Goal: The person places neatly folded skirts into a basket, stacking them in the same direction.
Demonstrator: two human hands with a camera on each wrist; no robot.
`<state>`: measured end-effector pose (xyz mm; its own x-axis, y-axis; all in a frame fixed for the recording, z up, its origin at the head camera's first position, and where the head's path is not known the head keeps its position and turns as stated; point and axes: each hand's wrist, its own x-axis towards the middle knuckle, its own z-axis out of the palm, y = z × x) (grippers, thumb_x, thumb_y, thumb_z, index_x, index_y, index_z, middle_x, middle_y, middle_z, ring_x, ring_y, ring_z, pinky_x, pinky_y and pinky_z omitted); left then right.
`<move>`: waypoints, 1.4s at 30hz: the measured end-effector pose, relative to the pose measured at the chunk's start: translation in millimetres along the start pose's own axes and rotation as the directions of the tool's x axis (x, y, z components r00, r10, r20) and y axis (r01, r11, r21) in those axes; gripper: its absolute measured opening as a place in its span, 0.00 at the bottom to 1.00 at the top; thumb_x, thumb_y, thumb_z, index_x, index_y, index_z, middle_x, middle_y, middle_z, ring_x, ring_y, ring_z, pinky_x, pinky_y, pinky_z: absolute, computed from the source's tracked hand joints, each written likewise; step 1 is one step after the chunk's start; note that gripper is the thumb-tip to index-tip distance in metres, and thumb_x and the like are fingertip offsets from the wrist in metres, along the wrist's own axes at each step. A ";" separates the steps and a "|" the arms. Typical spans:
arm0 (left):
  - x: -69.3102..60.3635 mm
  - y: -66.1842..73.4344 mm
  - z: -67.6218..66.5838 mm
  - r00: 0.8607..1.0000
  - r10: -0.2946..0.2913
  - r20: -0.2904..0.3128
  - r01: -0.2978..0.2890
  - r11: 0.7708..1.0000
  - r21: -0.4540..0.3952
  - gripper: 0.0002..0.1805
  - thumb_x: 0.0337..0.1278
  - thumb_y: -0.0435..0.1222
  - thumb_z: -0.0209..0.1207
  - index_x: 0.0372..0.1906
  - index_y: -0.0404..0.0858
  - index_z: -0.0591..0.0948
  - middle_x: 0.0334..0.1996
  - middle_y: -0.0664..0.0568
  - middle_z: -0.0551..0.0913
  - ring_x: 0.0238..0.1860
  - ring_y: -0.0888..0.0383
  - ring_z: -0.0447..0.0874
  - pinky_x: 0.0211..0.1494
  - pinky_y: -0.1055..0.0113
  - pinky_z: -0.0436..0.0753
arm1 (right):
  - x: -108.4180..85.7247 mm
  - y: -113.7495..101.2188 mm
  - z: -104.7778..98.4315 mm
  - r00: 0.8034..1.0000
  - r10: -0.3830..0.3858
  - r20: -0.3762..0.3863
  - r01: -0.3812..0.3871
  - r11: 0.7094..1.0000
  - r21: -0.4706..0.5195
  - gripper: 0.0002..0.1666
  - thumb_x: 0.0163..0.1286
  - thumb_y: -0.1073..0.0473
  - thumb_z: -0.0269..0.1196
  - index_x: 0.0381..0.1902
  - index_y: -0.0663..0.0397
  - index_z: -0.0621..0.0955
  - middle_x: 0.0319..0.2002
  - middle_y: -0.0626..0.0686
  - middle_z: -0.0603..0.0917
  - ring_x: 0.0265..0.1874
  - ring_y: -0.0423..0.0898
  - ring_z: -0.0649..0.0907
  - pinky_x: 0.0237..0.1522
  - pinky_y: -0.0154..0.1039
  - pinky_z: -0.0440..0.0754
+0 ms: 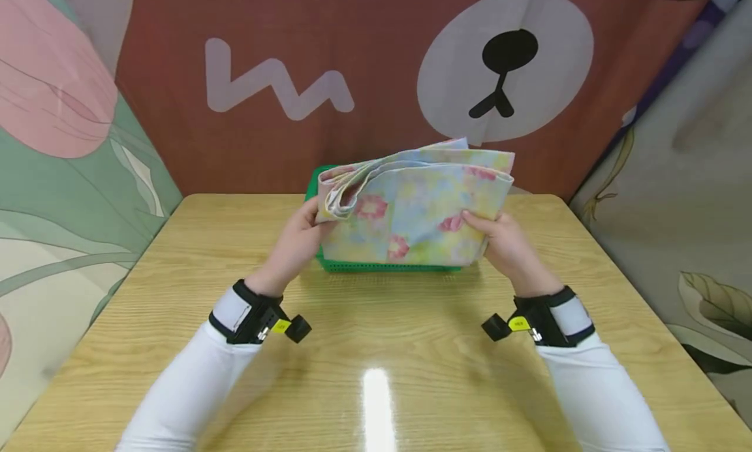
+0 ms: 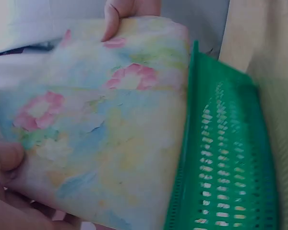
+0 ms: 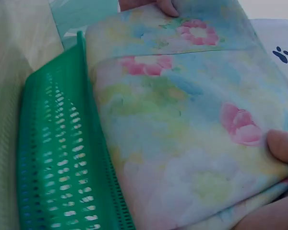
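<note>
A folded floral cloth (image 1: 420,210), pastel yellow and blue with pink flowers, is held up between both hands in the head view. My left hand (image 1: 299,240) grips its left end, where the layers roll into a fold. At the right end my right hand (image 1: 508,246) pinches it, thumb on the near face and fingers behind. Behind and below the cloth stands a green perforated basket (image 1: 388,267), mostly covered by it. Both wrist views show the cloth (image 2: 110,129) close beside the basket wall (image 3: 57,143); whether they touch I cannot tell.
The wooden table (image 1: 376,334) spreads out below the hands, with a bright light reflection near its front. A brown curtain (image 1: 376,112) with a bear face hangs behind the table. Patterned fabric (image 1: 70,177) hangs on the left, and grey leafy fabric (image 1: 687,197) on the right.
</note>
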<state>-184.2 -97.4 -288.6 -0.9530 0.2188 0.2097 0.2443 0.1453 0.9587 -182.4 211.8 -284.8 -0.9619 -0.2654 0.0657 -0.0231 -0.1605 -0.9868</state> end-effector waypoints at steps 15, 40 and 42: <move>50.7 -27.2 -7.8 0.995 -0.016 -0.098 0.022 0.998 0.065 0.20 0.66 0.31 0.51 0.62 0.32 0.72 0.59 0.41 0.75 0.55 0.55 0.72 0.58 0.61 0.72 | 60.9 14.5 -4.3 0.976 0.140 -0.164 -0.158 0.982 -0.103 0.07 0.73 0.54 0.53 0.46 0.47 0.72 0.32 0.39 0.81 0.36 0.35 0.80 0.44 0.32 0.76; 63.3 -66.7 -0.2 0.935 -0.354 -0.030 0.345 0.885 0.314 0.27 0.64 0.29 0.48 0.69 0.39 0.64 0.60 0.35 0.71 0.58 0.44 0.71 0.48 0.60 0.75 | 78.0 61.4 -1.8 0.978 0.193 -0.075 -0.178 0.598 -0.781 0.30 0.70 0.63 0.52 0.68 0.66 0.62 0.59 0.67 0.72 0.52 0.56 0.73 0.55 0.48 0.72; 61.6 -66.3 0.7 0.949 -0.315 -0.017 0.300 0.884 0.359 0.25 0.66 0.30 0.46 0.68 0.37 0.66 0.61 0.35 0.70 0.60 0.43 0.71 0.52 0.58 0.75 | 77.2 62.4 -0.7 0.981 0.157 -0.110 -0.179 0.547 -0.818 0.32 0.68 0.62 0.53 0.67 0.68 0.61 0.59 0.68 0.73 0.54 0.58 0.73 0.57 0.52 0.71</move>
<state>-259.0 -92.8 -339.3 -0.9843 0.1456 -0.1002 -0.0057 0.5403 0.8414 -258.2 182.0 -341.4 -0.9777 -0.1808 -0.1068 -0.0628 0.7371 -0.6728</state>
